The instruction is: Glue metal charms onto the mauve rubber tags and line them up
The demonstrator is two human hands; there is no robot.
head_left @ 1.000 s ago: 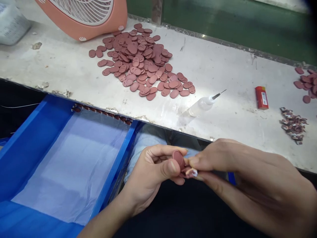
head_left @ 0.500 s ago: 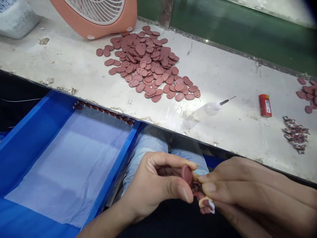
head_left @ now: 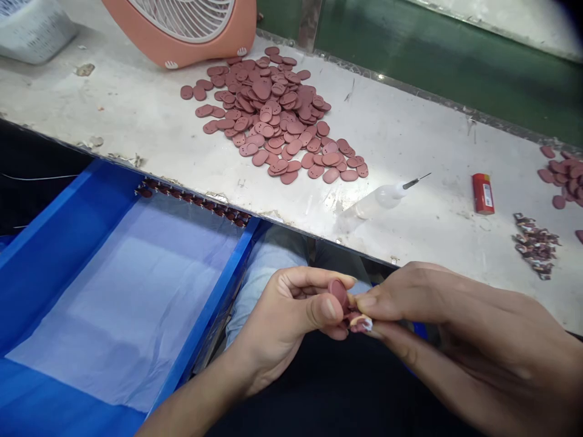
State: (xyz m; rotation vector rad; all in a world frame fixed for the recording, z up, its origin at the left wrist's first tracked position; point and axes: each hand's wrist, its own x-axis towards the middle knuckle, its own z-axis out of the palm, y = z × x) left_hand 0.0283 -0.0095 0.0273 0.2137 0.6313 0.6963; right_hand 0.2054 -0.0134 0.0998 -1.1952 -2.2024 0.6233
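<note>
Between thumb and fingers, my left hand [head_left: 291, 315] pinches a reddish-brown oval disc [head_left: 338, 293], held on edge. My right hand [head_left: 423, 309] grips a small brown figure [head_left: 359, 321] with cream and white parts, pressed against the disc. Fingers cover much of the figure and the spot where the two pieces meet. Both hands are close together above my lap, in front of the bench edge. On the bench lies a large pile of similar oval discs [head_left: 273, 115], some with small holes. A cluster of small brown and white figures [head_left: 536, 244] lies at the right.
A needle-tipped bottle [head_left: 380, 199] and a red lighter [head_left: 483, 194] lie on the bench [head_left: 150, 121]. An orange fan [head_left: 191, 51] and a white basket [head_left: 39, 33] stand behind. Below left, a blue drawer [head_left: 50, 209] holds a paper sheet and a row of brown pieces. More discs [head_left: 562, 173] lie far right.
Both hands have risen slightly and shifted left with the disc and the figure. The figure has turned, and less of it shows below the fingers.
</note>
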